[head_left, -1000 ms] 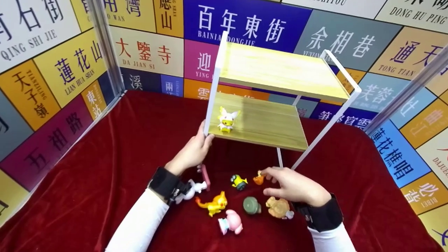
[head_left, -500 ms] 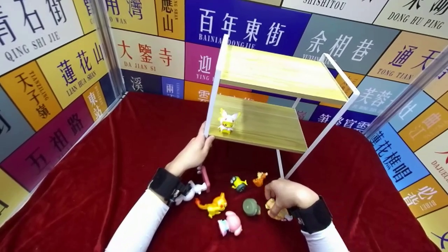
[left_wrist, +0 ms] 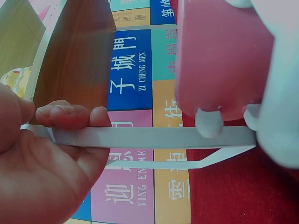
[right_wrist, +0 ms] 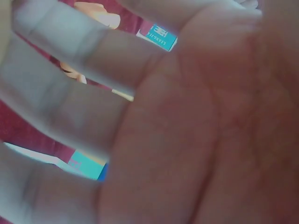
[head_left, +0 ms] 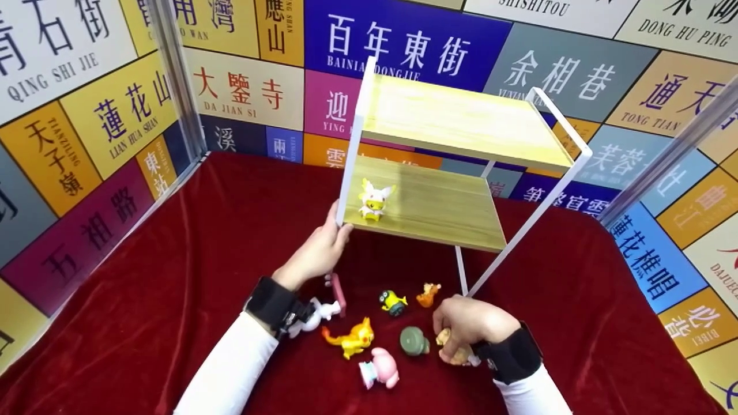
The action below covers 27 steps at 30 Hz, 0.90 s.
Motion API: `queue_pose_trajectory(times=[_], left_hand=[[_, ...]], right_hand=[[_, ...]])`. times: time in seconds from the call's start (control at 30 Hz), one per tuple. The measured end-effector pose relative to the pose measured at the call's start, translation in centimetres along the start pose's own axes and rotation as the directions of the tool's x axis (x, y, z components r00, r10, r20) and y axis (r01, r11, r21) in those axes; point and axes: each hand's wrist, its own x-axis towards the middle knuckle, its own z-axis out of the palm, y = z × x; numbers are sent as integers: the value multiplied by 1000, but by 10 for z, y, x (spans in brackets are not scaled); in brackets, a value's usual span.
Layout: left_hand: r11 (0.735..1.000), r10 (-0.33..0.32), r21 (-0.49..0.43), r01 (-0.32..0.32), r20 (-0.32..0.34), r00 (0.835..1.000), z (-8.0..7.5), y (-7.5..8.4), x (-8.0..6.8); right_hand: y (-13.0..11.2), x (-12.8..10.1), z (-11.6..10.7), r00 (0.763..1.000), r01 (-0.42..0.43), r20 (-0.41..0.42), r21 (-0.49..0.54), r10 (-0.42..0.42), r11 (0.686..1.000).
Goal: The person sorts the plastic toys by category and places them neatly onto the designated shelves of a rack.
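Our left hand [head_left: 316,249] grips a white-framed, two-tier, pale-wood shelf [head_left: 438,216].
Our right hand [head_left: 475,321], fingers curled, pinches a tan figurine [head_left: 444,338] beside a round grey-green toy [head_left: 414,340].

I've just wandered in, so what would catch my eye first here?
Probably the white-framed shelf before the wall of bright lettered panels, with a white-and-yellow figurine near the left end of its lower board. Then come the toys scattered on red cloth, where the right hand grips a tan figure. The left hand holds the shelf's left post.
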Motion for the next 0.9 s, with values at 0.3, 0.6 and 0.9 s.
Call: queue_pose_trajectory(times=[0.3,0.6,0.9], left_hand=[[1000,-2,-7,2,-3,1000,1,0,1],[1000,-18,-8,18,2,1000,3,-2,0],[1000,15,5,-15,-6,1000,1,-1,0]], right_hand=[[1,-1,0,999,48,0,34,-48,998],[2,-2,0,994,107,-21,18,-107,994],[7,-4,-10,935,298,-177,-72,-306,952]])
